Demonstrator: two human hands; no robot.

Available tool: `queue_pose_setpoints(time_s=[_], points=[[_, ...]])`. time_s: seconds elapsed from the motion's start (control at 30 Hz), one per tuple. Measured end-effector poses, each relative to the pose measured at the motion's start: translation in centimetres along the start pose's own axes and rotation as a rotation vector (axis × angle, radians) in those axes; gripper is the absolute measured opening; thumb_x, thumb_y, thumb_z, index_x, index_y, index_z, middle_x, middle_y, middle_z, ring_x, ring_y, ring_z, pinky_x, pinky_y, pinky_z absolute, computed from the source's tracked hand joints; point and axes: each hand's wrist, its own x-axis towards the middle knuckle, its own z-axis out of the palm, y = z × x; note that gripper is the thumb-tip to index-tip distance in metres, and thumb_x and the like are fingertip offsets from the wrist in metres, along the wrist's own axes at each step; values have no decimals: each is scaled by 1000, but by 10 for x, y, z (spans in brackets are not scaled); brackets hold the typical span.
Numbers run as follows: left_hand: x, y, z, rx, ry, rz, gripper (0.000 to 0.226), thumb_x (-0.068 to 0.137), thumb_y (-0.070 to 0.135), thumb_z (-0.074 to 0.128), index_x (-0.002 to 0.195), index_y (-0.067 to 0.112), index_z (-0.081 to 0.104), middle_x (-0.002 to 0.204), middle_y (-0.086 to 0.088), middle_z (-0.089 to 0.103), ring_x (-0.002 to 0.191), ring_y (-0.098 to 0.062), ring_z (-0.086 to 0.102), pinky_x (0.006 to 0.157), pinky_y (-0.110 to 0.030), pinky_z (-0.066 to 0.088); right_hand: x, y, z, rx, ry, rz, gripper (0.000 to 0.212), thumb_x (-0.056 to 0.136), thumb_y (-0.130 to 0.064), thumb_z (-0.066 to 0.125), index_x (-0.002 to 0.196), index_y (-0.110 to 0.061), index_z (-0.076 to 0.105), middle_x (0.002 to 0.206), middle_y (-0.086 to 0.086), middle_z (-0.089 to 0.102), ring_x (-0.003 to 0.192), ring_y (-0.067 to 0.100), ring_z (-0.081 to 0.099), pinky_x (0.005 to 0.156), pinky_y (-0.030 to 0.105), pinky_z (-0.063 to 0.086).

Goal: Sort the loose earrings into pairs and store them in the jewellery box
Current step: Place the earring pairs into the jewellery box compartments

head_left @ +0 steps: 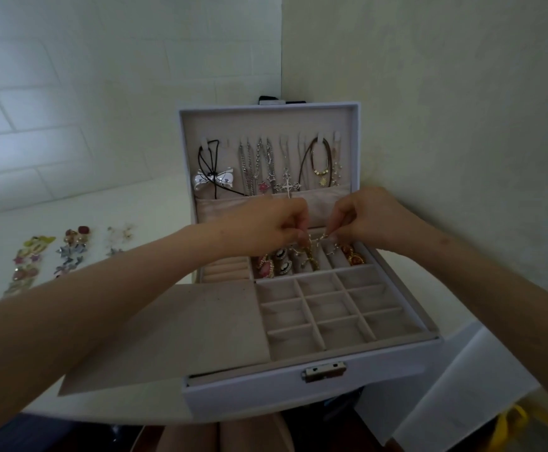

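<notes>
While hovering over the back row of the open jewellery box, pinching a small silvery earring between left grip and right grip, with fingers of both curled tight on it. Can see also the loose earrings in rows on the surface, well apart to the left of the box.

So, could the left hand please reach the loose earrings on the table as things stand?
Probably yes: the earrings lie uncovered left of the box, though the left hand pinches a piece now.
</notes>
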Motion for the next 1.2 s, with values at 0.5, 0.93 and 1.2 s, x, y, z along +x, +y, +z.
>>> queue_pose_setpoints(time_s=[0.5,0.93,1.2], points=[[-3,4,-5,33,2,7,10,90,24,57,96,17,57,98,0,69,91,-14,62,80,-31,48,-3,-6,23,-179,153,-166,8,72,-7,74,79,-12,73,69,-7,57,69,7,54,72,24,45],[6,6,-8,-190,221,-13,8,81,17,68,81,20,61,77,7,61,72,-4,56,69,-17,45,-13,-18,-10,534,-28,-18,26,75,2,70,95,-15,63,73,3,71,67,14,68,68,25,56],[5,1,6,95,99,-31,13,81,32,68,87,25,60,83,10,56,84,-11,56,71,-26,44,-17,-6,-1,426,29,8,21,72,6,73,72,-14,67,54,-5,67,50,6,64,52,16,50]])
